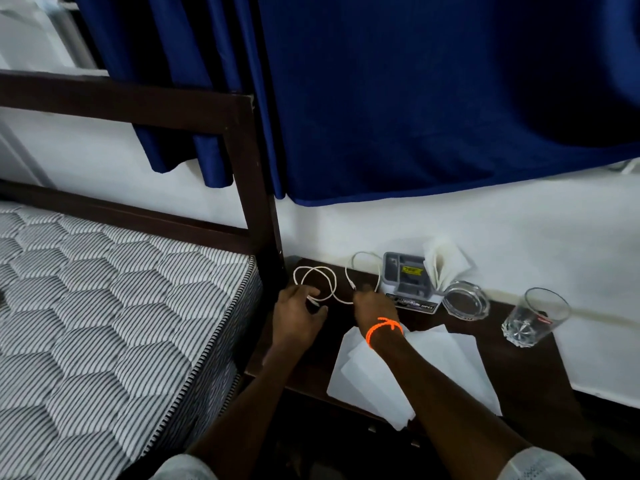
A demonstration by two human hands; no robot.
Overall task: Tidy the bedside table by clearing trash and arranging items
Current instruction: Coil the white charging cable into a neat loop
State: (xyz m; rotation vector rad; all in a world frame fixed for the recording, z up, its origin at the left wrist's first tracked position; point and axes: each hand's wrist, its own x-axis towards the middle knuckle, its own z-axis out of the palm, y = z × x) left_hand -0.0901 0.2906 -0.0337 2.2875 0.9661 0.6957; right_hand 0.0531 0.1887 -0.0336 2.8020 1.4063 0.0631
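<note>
1. Two hands work at the far left end of a dark wooden surface [512,368], which sits in the lower right of the view, at about 4 o'clock from the frame's centre.
2. Left hand [298,315] has its fingers curled round one end of a white cable [327,277], gripping it where the loops gather.
3. Right hand [374,306], with an orange band [382,329] on its wrist, pinches the cable further along, near a small plug end at the hand's 11 o'clock.
4. Cable lies in loose loops on the surface at 12 o'clock from both hands; one loop rises toward the wall and runs down beside a grey organizer [408,282].
5. Organizer stands at 2 o'clock from the right hand, close to the wall, with a yellow label inside it.
6. Folded white tissues [446,263] stand upright just at the organizer's 2 o'clock side, touching it.
7. Glass ashtray [465,301] sits at 3 o'clock from the organizer, just beside it.
8. Clear tumbler [533,318] stands near the surface's right end, at 3 o'clock from the ashtray and apart from it.
9. White paper sheets [433,368] lie overlapped under the right forearm, their near corners hanging past the front edge.
10. Striped mattress [104,306] in a dark bed frame [256,188] fills the 9 o'clock side; a blue curtain [415,98] hangs at 12 o'clock.
</note>
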